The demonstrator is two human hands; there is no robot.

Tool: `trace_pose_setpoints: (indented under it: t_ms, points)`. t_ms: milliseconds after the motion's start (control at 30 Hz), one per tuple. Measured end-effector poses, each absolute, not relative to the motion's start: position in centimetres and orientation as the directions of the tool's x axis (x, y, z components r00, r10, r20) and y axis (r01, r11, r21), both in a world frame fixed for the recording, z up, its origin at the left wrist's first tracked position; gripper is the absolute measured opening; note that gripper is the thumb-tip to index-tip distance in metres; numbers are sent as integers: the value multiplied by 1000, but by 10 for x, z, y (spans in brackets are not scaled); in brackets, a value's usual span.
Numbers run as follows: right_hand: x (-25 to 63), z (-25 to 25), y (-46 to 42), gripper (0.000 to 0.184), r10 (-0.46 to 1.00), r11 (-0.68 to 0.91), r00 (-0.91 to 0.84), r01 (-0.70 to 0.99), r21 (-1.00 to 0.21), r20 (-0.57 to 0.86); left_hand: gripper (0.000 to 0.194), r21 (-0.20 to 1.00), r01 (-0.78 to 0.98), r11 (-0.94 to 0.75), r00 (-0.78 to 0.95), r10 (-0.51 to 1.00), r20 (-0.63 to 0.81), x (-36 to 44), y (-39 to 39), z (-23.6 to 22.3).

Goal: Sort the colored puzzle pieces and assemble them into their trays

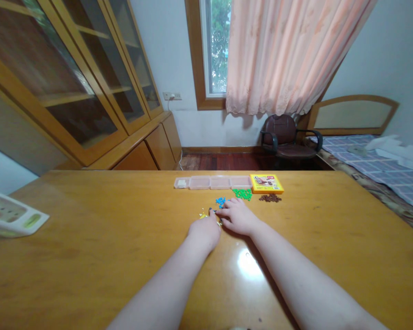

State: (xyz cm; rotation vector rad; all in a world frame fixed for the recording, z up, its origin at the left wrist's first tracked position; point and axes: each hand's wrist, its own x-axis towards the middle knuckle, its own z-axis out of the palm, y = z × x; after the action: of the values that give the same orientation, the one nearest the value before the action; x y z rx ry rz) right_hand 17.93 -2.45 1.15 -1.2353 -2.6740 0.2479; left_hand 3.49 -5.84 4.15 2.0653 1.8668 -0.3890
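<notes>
My left hand (204, 231) rests on the wooden table (89, 238) with its fingers curled over small yellow pieces (203, 214); what they hold is hidden. My right hand (237, 215) lies beside it, fingers bent and pointing left toward the same yellow pieces, touching the left fingertips. Just beyond the hands lie a small pile of blue pieces (220, 201), a pile of green pieces (242, 194) and a pile of brown pieces (270, 198). A clear plastic compartment box (211, 182) and a yellow box (266, 183) stand behind the piles.
A white and green object (10, 214) sits at the table's left edge. Behind the table are a wooden glass-door cabinet (89, 91), a dark office chair (287, 137), a bed (382, 169) at right and a curtained window (282, 55).
</notes>
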Motion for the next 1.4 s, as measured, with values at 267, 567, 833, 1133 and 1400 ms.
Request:
trace_pose_setpoints:
  t_ms: [267, 567, 833, 1133, 1400]
  points:
    - [179, 12, -25, 29, 762, 645, -633, 725, -240, 138, 57, 66, 994, -84, 103, 907, -408, 32, -56, 39]
    - [180, 10, -24, 30, 744, 663, -654, 701, -261, 133, 51, 86, 989, -118, 143, 907, -397, 32, -56, 37]
    - [181, 8, -23, 30, 758, 648, -639, 712, -270, 134, 52, 85, 991, -108, 133, 914, -383, 32, -56, 35]
    - [181, 6, -22, 31, 765, 640, -632, 725, -254, 125, 55, 69, 991, -116, 134, 911, -390, 31, -55, 36]
    - [181, 6, -22, 31, 776, 627, -618, 737, -253, 123, 55, 79, 992, -102, 125, 909, -398, 31, -54, 31]
